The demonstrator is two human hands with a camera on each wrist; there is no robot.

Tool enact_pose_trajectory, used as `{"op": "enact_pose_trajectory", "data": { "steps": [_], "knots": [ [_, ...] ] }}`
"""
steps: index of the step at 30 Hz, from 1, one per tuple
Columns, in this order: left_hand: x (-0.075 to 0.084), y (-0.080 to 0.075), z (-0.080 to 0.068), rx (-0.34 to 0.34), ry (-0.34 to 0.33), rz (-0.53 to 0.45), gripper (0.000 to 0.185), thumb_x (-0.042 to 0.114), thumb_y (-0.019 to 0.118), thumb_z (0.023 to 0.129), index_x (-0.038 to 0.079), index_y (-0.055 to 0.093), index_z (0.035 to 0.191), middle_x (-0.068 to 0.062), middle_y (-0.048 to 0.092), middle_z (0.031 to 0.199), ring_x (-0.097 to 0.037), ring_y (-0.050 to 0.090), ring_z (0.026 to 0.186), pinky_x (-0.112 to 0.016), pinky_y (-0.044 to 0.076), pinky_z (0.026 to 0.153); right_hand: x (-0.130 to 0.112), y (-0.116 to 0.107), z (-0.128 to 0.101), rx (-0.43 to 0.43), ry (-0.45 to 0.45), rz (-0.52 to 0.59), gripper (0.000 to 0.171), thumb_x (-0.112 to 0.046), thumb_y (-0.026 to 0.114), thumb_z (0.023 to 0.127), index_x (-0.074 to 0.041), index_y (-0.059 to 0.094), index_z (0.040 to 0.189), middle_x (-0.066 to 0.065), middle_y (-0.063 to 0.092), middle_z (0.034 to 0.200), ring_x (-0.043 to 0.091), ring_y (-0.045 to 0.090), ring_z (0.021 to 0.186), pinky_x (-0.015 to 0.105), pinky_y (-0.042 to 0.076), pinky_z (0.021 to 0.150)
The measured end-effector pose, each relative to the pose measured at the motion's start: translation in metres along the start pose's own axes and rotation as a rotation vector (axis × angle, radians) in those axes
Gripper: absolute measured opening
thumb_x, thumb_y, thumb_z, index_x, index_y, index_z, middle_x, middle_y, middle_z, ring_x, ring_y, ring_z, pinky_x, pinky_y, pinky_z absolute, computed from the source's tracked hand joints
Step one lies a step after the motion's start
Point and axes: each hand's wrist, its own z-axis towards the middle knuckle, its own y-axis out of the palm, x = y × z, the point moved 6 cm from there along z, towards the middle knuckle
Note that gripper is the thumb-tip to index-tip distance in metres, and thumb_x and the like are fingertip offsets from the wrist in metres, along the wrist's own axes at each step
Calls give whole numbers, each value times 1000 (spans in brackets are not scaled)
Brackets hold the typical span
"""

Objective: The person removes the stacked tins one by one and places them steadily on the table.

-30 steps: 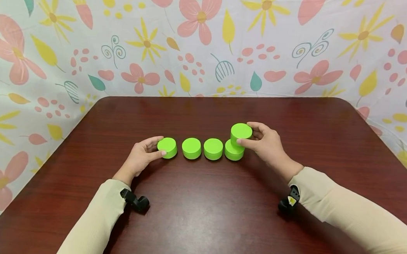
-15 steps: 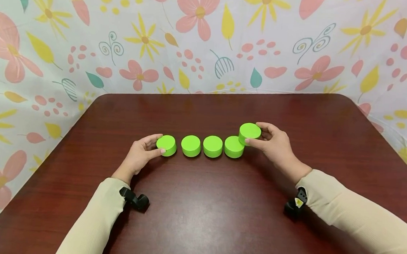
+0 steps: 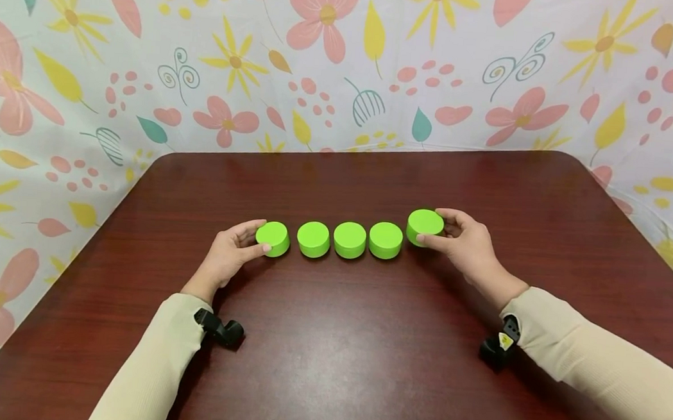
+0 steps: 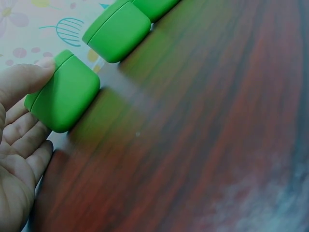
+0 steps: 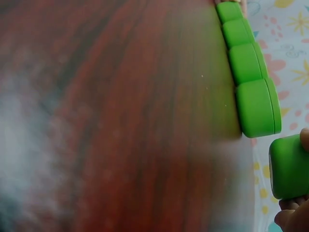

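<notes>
Several small round bright-green lidded jars form a row on the dark wooden table (image 3: 328,338). At the row's left end, my left hand (image 3: 225,254) pinches a jar (image 3: 273,239) between thumb and fingers. The left wrist view shows this jar (image 4: 67,94) standing on the table, a lid seam near its top. My right hand (image 3: 473,247) grips another jar (image 3: 425,225) by its right side, just beyond the row's right end. In the right wrist view this jar (image 5: 288,166) is raised off the table, upright. Between the hands stand a left jar (image 3: 313,239), a middle jar (image 3: 349,240) and a right jar (image 3: 385,240).
A white cloth with printed flowers (image 3: 321,74) hangs behind the table and along its left side. Each wrist carries a black strapped camera, the left camera (image 3: 222,330) and the right camera (image 3: 498,345), over beige sleeves.
My right hand has carried its jar rightward and lower, from over the rightmost standing jar to beside it. My left hand keeps its hold on the left-end jar.
</notes>
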Motion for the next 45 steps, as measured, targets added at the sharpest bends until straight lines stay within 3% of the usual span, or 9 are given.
{"op": "enact_pose_trajectory", "data": {
  "steps": [14, 27, 30, 36, 45],
  "knots": [
    [2, -1, -1, 0, 5, -5, 56, 3, 67, 83, 0, 45, 135, -19, 50, 133, -30, 47, 123, -12, 45, 82, 12, 8, -5, -59, 40, 22, 68, -17, 76, 76, 2, 43, 132, 19, 53, 123, -9, 52, 86, 8, 44, 71],
    [1, -2, -1, -9, -21, -19, 57, 4, 68, 82, 3, 46, 135, -16, 50, 134, -28, 47, 124, -15, 47, 83, 20, 10, -6, -91, 74, 39, 65, -17, 75, 77, 0, 42, 131, 11, 52, 120, -8, 52, 89, 12, 45, 71],
    [1, -1, 0, -19, -26, -39, 58, 4, 68, 82, 2, 45, 136, -16, 48, 136, -28, 46, 126, -15, 47, 83, 20, 11, -7, -108, 85, 34, 68, -19, 74, 79, -1, 39, 134, 12, 49, 124, -1, 52, 97, 11, 44, 72],
    [-3, -2, -4, -24, -54, -97, 60, 1, 67, 83, 1, 42, 137, -16, 46, 138, -26, 42, 129, -15, 47, 83, 19, 16, -10, -165, 81, 14, 74, -18, 73, 79, 0, 33, 139, 19, 47, 129, 26, 48, 115, 13, 42, 74],
    [6, -4, -4, -23, -18, -108, 60, -1, 67, 82, -2, 41, 137, -18, 46, 137, -27, 41, 129, -14, 46, 84, 18, 15, -9, -156, 74, 7, 75, -14, 73, 78, 0, 32, 140, 20, 47, 129, 29, 48, 118, 12, 41, 74]
  ]
}}
